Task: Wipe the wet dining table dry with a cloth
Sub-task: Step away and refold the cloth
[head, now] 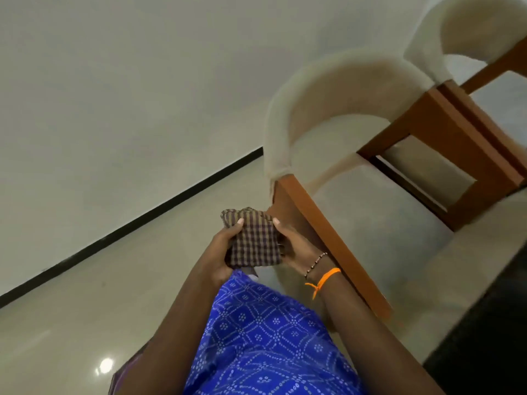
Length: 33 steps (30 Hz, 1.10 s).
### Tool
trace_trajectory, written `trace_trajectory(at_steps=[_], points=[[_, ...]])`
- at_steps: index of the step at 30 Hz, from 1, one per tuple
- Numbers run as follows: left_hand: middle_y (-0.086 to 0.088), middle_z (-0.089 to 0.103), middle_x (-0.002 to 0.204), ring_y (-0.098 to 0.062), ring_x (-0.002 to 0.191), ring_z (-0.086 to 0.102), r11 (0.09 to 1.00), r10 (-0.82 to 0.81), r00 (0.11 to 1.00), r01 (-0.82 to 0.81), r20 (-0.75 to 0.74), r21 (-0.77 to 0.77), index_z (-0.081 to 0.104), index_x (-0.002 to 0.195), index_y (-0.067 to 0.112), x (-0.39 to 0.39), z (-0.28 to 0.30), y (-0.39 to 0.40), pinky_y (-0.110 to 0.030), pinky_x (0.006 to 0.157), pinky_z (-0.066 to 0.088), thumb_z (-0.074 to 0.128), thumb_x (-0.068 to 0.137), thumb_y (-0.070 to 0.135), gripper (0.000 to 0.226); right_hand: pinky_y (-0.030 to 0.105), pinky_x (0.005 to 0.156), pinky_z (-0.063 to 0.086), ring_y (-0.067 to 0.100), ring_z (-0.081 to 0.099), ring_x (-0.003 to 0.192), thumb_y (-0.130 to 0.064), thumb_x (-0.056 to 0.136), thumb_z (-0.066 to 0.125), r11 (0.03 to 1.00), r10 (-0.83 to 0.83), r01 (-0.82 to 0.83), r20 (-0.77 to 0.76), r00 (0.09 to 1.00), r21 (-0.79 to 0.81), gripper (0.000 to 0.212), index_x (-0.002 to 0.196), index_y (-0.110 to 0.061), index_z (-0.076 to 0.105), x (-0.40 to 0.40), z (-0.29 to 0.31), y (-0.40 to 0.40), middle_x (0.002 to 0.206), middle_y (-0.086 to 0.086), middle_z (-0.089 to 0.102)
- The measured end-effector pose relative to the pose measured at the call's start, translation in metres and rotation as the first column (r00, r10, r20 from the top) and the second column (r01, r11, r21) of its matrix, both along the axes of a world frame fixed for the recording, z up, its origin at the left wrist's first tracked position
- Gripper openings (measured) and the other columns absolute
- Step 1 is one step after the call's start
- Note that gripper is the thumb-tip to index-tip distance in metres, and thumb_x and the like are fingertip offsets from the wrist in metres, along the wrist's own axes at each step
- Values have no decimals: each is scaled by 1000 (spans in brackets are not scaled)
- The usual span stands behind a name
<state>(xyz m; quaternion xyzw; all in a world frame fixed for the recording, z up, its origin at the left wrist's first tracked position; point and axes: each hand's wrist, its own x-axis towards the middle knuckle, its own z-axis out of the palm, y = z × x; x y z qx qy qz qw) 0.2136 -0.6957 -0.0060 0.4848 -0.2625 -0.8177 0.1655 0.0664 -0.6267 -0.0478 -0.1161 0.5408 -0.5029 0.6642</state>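
currently i'm seeing left hand (221,246) and right hand (291,240) both gripping folded cloth (251,240); table unseen, risking bumping chair (342,115).

1. A folded checked cloth (252,238) is held in front of the body, gripped on both sides by the left hand (225,246) and the right hand (296,243).
2. The right wrist wears a beaded bracelet (315,263) and an orange thread (325,279).
3. Two cream upholstered chairs (342,89) with wooden legs stand to the right.
4. The tiled floor (85,323) is glossy.
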Motion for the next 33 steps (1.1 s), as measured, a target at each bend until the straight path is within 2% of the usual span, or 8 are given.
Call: trace_trajectory(at_steps=[4,7,9,11,16,21,28,33], points=[[-11,72,99,-24,91,68,1000,-17,1000,17,15,1,64,105,9,-8,-14,-99,-35,68,55,50,91,39,36,43,104,43,31,50,125,-27,95,47,993,-88,97,139,986,-64,43,131,-4,50,8,-14,-99,134,19,54],[-12,71,105,-24,95,68,997,-76,994,76,79,-6,64,110,9,-11,-19,-199,-34,71,55,49,90,46,45,39,96,50,29,57,117,-15,94,47,979,-166,183,180,970,-86,39,132,-5,48,17,-19,-189,127,16,59],[-12,67,114,-26,105,63,991,-133,984,135,119,-9,61,116,10,-11,-16,-262,-38,83,52,50,88,49,49,40,98,48,31,55,119,-5,92,49,971,-211,224,142,967,-79,40,132,-3,44,18,-14,-243,130,19,56],[-8,68,112,-24,104,64,979,-191,971,199,145,-45,62,115,15,-13,-10,-319,-38,82,53,52,87,48,44,39,95,48,30,57,112,3,89,50,965,-240,245,66,969,-91,38,127,-2,44,11,-3,-299,124,18,58],[-7,65,117,-24,105,62,946,-251,955,276,157,-168,56,123,13,-60,-3,-430,-36,79,53,49,94,23,32,22,70,55,14,63,88,7,86,54,915,-388,378,-52,920,-138,33,114,-11,49,-37,32,-401,100,4,64],[-7,66,115,-24,105,62,905,-346,929,367,130,-213,54,124,14,-158,-3,-496,-43,89,52,49,93,15,31,40,85,52,25,61,96,4,85,57,790,-612,603,-93,785,-111,38,121,-6,49,-117,53,-455,106,13,63],[0,62,108,-14,94,61,743,-490,828,560,272,-365,50,122,19,-354,-7,-559,-30,68,53,54,91,18,32,46,92,48,32,58,102,6,85,58,610,-784,778,-256,566,-147,36,108,-21,51,-287,51,-508,113,20,60],[0,64,108,-8,90,62,568,-638,693,718,336,-403,56,115,18,-490,8,-577,-21,63,51,58,89,18,26,50,100,45,30,55,113,10,84,55,448,-852,873,-387,352,-192,35,112,-12,52,-390,58,-513,119,14,57]])
